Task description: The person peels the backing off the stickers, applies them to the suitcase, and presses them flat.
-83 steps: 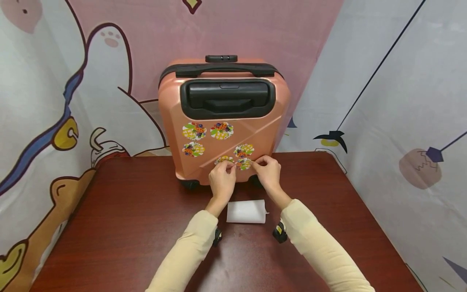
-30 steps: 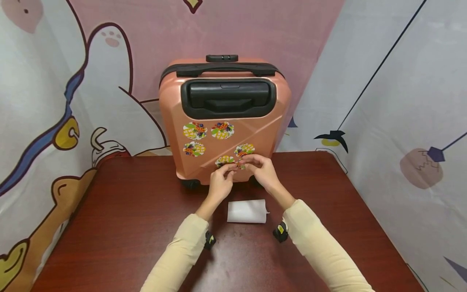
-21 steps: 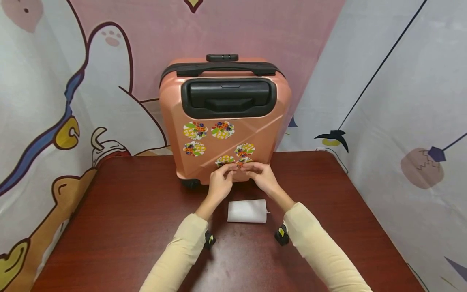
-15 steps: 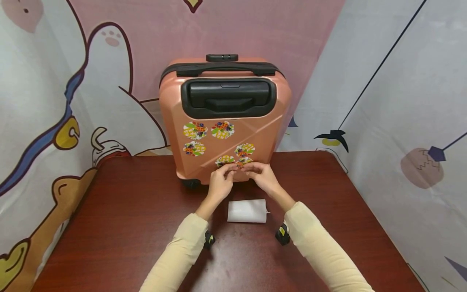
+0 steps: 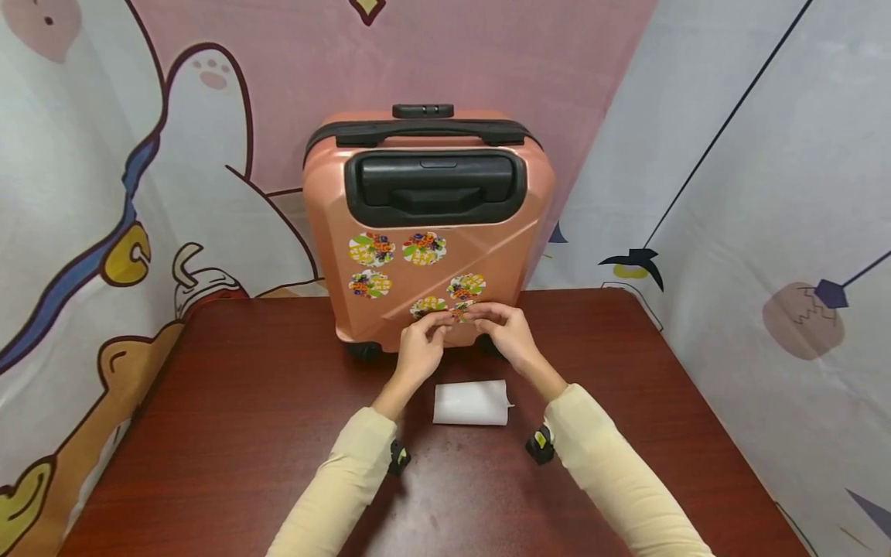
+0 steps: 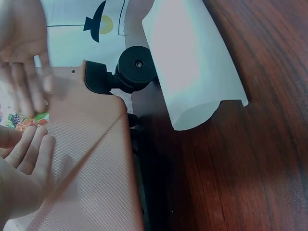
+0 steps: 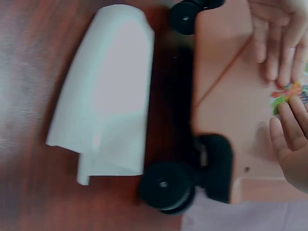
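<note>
An upright rose-gold suitcase [image 5: 372,321] bears several round fruit-patterned stickers, such as the upper-left sticker [image 5: 372,250]. My left hand [image 5: 419,346] touches the left side of the lowest right sticker [image 5: 460,311] with its fingertips. On that sticker's other side lies my right hand [image 5: 511,336], fingers extended over it, so much of the sticker is covered. In the left wrist view the sticker [image 6: 29,122] shows between both hands' fingertips. Seen from the right wrist, the fingers of both hands look fairly straight, pressing near the sticker [image 7: 288,91].
A curled white sheet [image 5: 470,403] lies on the dark red-brown table [image 5: 244,433], just in front of the suitcase. Black wheels, such as the left wheel [image 5: 363,351], stick out at the suitcase's base. A cartoon-printed curtain [image 5: 264,85] surrounds the table.
Earlier both hands pinched the lowest right sticker by its edges. Its hold has been released; my right fingers moved left across it, then down, and lately slid slightly right. The left hand stays still lately.
</note>
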Motion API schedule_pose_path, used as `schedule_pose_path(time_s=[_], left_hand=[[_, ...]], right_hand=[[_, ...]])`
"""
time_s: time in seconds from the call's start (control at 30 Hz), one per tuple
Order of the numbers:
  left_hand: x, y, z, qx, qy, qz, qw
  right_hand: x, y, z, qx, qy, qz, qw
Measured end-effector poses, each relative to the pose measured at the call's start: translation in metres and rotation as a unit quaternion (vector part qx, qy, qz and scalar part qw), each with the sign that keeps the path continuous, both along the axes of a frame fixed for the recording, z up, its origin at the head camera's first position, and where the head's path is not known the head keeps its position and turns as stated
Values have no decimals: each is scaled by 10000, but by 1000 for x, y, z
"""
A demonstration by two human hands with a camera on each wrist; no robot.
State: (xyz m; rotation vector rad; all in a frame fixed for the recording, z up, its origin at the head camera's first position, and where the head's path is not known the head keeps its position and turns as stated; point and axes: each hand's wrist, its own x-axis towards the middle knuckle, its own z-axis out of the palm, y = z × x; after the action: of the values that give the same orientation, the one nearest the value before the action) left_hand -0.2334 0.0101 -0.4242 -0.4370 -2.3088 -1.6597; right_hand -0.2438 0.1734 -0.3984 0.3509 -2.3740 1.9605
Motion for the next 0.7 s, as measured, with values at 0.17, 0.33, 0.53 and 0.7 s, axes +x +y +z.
schedule_pose_path(time_s=[0.17, 0.33, 0.53, 0.7], left_hand=[[1, 0, 0, -8, 36, -11, 10000], [1, 1, 1, 49, 48, -5, 10000], [1, 1, 1, 75, 27, 36, 10000], [2, 1, 1, 106, 40, 14, 9999]], right_hand=[[1, 2, -13, 281, -297, 30, 9992], [2, 3, -3, 265, -187, -3, 9995], [0, 4, 14, -260, 209, -37, 9994], [-1, 7, 7, -72, 82, -137, 9998]])
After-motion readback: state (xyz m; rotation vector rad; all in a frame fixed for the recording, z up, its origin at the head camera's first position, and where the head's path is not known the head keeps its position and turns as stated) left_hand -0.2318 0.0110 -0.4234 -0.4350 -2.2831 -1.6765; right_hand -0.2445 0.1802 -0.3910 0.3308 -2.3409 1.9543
